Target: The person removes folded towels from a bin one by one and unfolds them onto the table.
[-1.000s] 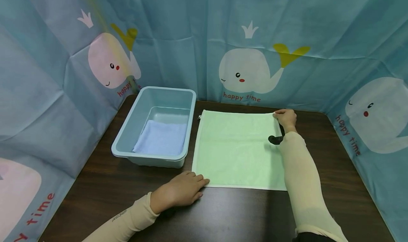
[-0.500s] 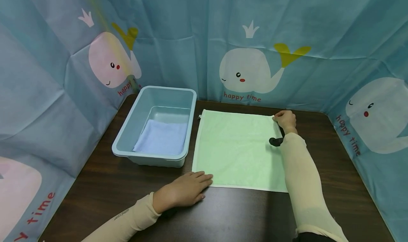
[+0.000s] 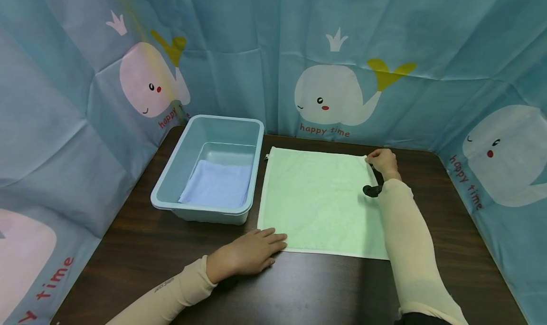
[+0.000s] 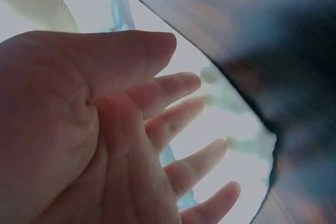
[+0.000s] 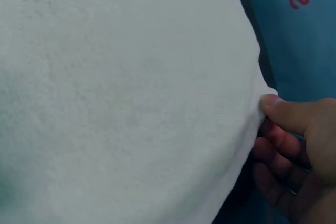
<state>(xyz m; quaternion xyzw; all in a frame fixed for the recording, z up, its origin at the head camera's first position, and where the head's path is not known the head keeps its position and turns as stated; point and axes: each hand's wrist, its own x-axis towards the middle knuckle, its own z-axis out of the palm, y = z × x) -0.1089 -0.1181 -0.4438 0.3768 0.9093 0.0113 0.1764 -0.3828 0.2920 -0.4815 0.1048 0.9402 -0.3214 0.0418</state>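
The printed curtain (image 3: 239, 78) surrounds your work area from 9 through 12 to 3 o'clock. The dark table (image 3: 316, 291) extends in front of you. The green towel (image 3: 316, 201) lies spread flat on the table. The blue tub (image 3: 226, 132) stands just beside the towel, toward 10 o'clock. Inside the tub, the folded blue cloth (image 3: 218, 185) lies at 6 o'clock. Your left hand (image 3: 249, 252) rests on the towel's 8 o'clock corner, fingers extended and slightly apart, gripping nothing. Your right hand (image 3: 384, 163) pinches the 2 o'clock corner, thumb against fingers.
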